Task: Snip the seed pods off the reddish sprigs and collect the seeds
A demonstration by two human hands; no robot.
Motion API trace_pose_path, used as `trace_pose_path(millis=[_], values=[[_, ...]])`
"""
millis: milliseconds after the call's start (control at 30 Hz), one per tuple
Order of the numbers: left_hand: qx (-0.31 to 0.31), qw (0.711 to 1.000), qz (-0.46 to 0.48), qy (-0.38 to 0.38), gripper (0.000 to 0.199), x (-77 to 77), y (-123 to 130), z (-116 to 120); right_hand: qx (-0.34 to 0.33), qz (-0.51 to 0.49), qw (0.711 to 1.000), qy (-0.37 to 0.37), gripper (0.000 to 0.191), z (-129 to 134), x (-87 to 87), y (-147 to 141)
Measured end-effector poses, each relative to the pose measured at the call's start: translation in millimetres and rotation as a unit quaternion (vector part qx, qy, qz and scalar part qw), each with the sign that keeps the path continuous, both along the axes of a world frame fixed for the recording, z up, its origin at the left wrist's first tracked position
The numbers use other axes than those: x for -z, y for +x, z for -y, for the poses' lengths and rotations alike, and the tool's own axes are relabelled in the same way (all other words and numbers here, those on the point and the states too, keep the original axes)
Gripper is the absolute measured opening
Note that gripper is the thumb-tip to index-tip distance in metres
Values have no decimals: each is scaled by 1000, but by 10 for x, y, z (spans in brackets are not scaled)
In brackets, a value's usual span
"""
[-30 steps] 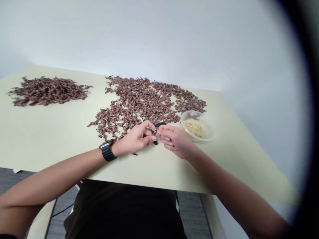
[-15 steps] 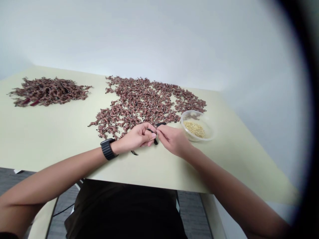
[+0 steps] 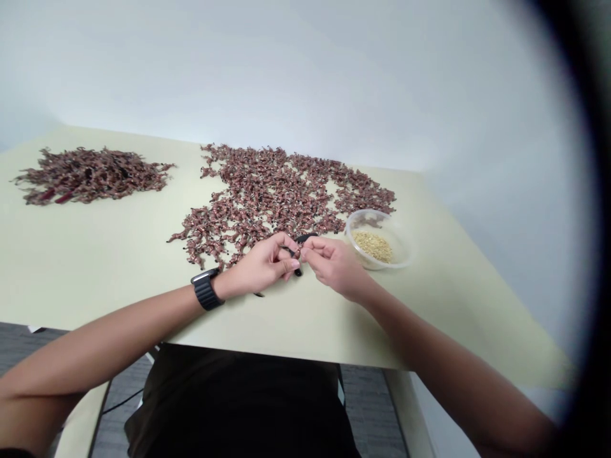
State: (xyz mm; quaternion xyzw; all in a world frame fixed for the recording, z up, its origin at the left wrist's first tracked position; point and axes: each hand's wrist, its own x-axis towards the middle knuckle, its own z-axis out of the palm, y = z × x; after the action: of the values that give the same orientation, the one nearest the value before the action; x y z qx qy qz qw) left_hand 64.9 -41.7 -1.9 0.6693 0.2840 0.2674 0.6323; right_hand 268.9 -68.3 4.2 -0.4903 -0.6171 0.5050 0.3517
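Note:
Over the front middle of the table, my left hand (image 3: 267, 264) and my right hand (image 3: 337, 267) meet fingertip to fingertip. Both pinch a small reddish-brown figure (image 3: 298, 252), mostly covered by the fingers. Under them lies a black-handled tool (image 3: 306, 238), partly hidden, so its kind cannot be told. A thin dark tip (image 3: 258, 294) shows below my left wrist. Just beyond my hands spreads a wide layer of small glossy brown figures with dark ends (image 3: 272, 191). To the right of my right hand stands a clear round plastic tub (image 3: 403, 257) holding small gold-coloured bits (image 3: 375, 246).
A denser heap of similar brown figures (image 3: 95, 175) lies at the far left, with dark red strips (image 3: 62, 198) at its front. The pale yellow table (image 3: 95, 267) backs onto a white wall (image 3: 286, 76). Its front edge runs close to my body.
My right hand has turned slightly and its fingers have lifted, showing more of the small brown figure in the pinch. My left hand has barely moved. The view shifted a little.

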Motion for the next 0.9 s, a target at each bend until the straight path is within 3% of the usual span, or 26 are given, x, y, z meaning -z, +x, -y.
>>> trace_pose_path(millis=[100, 167, 233, 300, 400, 533, 633, 733, 833, 900], values=[[-16, 999, -19, 44, 33, -15, -3, 9, -28, -136, 974, -181, 26, -34, -29, 5], [-17, 999, -8, 27, 34, -19, 3, -2, -34, -143, 971, -190, 29, -45, -26, 17], [-11, 1000, 12, -15, 36, -19, 10, -21, -23, -71, 993, -93, 29, -43, -1, 31], [-6, 998, 24, -53, 40, -21, 14, -38, -6, 55, 997, 62, 26, -33, 33, 49], [-5, 996, 30, -80, 40, -35, 10, -44, -19, 213, 946, 243, 19, -28, 74, 89], [-2, 995, 35, -97, 37, -66, 5, -32, -74, 293, 894, 331, 21, -59, 96, 152], [5, 995, 26, -100, 36, -73, 16, -26, -93, 319, 877, 348, 21, -73, 97, 175], [9, 996, 17, -83, 36, -53, 33, -18, -87, 296, 894, 326, 22, -54, 86, 154], [5, 998, 10, -54, 35, -23, 40, -2, -53, 231, 936, 261, 27, -25, 70, 99], [-3, 1000, -5, -15, 32, -15, 32, 6, -25, 160, 971, 175, 29, -18, 64, 61]])
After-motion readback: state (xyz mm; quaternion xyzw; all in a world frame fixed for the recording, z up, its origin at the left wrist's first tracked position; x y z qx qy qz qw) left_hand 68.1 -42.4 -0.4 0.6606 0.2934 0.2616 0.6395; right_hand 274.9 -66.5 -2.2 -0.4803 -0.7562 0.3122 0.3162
